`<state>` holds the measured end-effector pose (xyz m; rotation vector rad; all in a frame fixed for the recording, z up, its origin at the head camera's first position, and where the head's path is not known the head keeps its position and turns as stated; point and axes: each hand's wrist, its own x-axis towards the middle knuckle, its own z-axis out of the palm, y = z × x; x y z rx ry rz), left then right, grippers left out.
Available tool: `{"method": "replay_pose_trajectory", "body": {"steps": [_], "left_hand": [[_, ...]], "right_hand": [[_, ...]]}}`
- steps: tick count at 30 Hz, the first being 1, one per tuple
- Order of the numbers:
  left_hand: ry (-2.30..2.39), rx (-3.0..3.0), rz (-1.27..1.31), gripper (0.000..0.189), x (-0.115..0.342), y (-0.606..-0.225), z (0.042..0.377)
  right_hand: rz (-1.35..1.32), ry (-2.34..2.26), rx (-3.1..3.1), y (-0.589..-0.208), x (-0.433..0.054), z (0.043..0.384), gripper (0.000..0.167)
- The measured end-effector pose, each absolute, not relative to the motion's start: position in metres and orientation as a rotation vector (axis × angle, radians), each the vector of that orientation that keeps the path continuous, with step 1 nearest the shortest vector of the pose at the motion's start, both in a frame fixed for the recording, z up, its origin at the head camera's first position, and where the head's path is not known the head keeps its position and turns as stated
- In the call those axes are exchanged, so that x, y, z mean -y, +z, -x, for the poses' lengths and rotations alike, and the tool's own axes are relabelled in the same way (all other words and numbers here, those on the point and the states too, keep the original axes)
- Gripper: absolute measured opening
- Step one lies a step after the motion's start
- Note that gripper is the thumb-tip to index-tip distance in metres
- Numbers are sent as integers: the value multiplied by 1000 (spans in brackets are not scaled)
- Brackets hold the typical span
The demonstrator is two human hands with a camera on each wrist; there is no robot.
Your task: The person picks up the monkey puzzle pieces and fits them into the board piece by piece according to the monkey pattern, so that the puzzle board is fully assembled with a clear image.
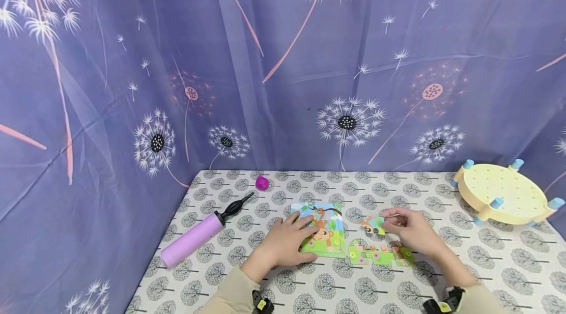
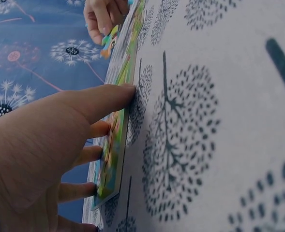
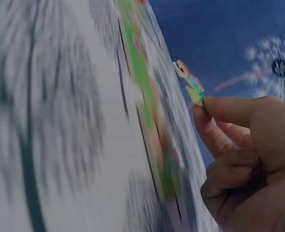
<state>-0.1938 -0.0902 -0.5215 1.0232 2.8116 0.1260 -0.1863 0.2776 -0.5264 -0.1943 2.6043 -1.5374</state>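
My left hand rests with spread fingers on a square monkey jigsaw board. In the left wrist view, its fingertips lie on the board's surface and the thumb reaches the near edge. My right hand pinches a jigsaw piece by its edge between thumb and fingers. The right wrist view shows this piece tilted, with orange, blue and green on it. Below it, a row of joined jigsaw pieces, green with pink and yellow flowers, lies on the cloth right of the board.
A purple hand pump with a black nozzle lies at the left. Behind it sits a small magenta object. An upturned pale yellow stool-like thing with blue-tipped legs stands at the back right. A dandelion-print curtain hangs behind the table.
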Motion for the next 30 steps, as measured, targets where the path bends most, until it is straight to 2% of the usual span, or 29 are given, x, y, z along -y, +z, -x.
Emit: {"method": "replay_pose_trajectory", "body": {"steps": [17,30], "left_hand": [[82,-2810,-1040,76,92,-521,195],[42,-2826,-1051,76,92,-521,194]], "right_hand": [[214,-1491,-2581,-528,-187,199,27],[113,-1476,-2610,-530,-166,203,22]]}}
